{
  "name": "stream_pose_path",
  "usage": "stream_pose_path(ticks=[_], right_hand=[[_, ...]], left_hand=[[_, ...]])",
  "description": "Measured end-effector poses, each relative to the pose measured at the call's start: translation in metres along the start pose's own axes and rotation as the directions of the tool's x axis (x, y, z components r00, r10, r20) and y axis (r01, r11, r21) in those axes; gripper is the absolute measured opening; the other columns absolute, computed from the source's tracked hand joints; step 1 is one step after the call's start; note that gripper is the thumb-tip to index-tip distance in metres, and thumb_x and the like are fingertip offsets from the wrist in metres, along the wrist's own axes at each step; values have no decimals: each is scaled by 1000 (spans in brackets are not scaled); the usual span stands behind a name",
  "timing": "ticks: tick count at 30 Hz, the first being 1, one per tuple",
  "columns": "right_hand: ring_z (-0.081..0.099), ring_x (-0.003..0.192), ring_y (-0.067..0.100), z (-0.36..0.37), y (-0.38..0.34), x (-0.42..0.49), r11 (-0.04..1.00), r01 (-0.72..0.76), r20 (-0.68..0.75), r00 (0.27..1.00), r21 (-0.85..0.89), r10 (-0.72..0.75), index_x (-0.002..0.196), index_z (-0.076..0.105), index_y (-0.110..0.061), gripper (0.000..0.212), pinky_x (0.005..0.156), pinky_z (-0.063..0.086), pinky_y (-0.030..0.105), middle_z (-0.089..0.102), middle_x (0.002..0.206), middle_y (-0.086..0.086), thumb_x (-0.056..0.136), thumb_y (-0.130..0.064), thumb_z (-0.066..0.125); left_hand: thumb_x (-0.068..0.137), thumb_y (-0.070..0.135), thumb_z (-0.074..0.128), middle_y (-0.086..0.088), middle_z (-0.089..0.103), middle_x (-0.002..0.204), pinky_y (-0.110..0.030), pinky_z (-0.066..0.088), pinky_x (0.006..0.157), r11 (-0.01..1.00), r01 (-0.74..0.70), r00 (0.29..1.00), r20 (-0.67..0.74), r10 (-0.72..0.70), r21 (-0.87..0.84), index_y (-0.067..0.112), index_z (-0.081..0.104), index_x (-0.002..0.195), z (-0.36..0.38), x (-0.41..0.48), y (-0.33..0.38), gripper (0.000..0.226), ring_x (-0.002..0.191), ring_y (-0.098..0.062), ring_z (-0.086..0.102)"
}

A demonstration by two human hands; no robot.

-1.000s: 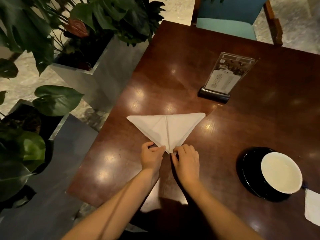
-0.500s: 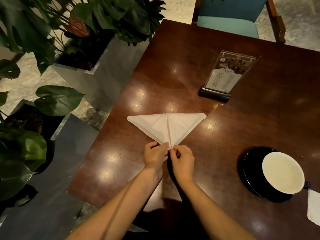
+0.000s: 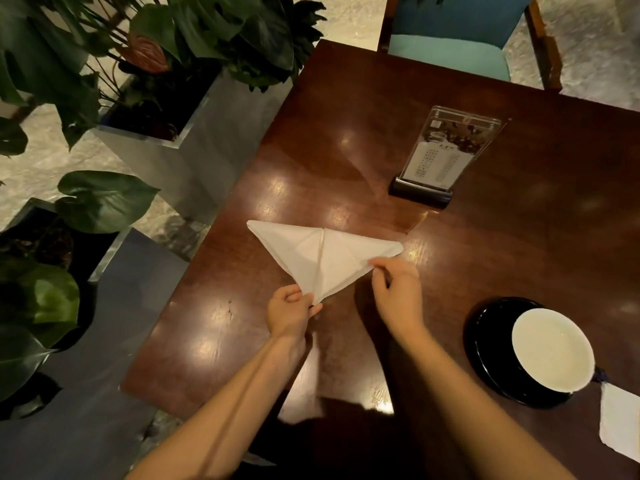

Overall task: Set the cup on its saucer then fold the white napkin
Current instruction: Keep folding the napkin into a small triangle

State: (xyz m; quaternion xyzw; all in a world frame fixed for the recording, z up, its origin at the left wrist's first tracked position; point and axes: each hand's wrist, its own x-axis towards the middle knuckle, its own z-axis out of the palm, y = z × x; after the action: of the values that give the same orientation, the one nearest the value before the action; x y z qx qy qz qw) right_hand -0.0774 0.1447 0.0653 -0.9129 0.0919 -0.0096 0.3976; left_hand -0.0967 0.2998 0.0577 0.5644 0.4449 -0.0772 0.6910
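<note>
The white napkin (image 3: 322, 258) lies on the dark wooden table (image 3: 381, 140) as a downward-pointing triangle with a centre crease. My left hand (image 3: 289, 311) pinches its near tip. My right hand (image 3: 396, 289) pinches the napkin's right edge, a little below the right corner. At the right, the cup (image 3: 550, 349), white inside, sits on its black saucer (image 3: 485, 341).
A menu card stand (image 3: 440, 157) stands behind the napkin. A second white paper piece (image 3: 620, 420) lies at the right edge. Potted plants (image 3: 104, 64) in grey planters line the table's left side. A teal chair (image 3: 460, 32) is at the far end.
My right hand left the napkin's near tip and moved up and right to its right edge. My left hand stays at the tip. The napkin's folds look slightly lifted.
</note>
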Motion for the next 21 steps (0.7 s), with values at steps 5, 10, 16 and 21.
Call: stream_pose_path(ticks=[5, 10, 16, 21], right_hand=[[47, 118, 30, 5, -21, 32, 961, 208, 96, 976, -180, -193, 123, 57, -7, 33, 101, 36, 37, 59, 125, 15, 91, -9, 47], [8, 146, 23, 69, -25, 7, 761, 561, 523, 778, -327, -348, 148, 17, -11, 52, 119, 1, 38, 13, 158, 7, 100, -28, 30], [2, 147, 20, 71, 6, 8, 694, 569, 504, 797, -440, -334, 149, 9, -18, 58, 118, -2, 38, 7, 159, 1, 98, -41, 27], [4, 146, 17, 25, 42, 25, 723, 386, 378, 907, -573, -185, 149, 8, -18, 57, 119, 2, 40, 9, 159, 0, 99, -41, 20]], left_hand=[[84, -2, 61, -15, 64, 86, -28, 56, 70, 1000, 25, 999, -28, -25, 9, -6, 60, 104, -19, 9, 1, 20, 69, -19, 62], [79, 2, 70, -15, 66, 83, -42, 56, 79, 1000, -26, 997, -74, 26, 5, 1, 65, 92, -15, 4, -2, 14, 73, -25, 65], [76, -5, 68, -1, 62, 62, -30, 54, 65, 983, -88, 981, -158, 113, 159, 15, 63, 73, -13, 5, -2, 22, 56, -16, 61], [75, -7, 66, 8, 61, 45, -27, 53, 63, 986, -91, 982, -155, 112, 140, 17, 63, 70, -14, 7, -2, 25, 50, -10, 59]])
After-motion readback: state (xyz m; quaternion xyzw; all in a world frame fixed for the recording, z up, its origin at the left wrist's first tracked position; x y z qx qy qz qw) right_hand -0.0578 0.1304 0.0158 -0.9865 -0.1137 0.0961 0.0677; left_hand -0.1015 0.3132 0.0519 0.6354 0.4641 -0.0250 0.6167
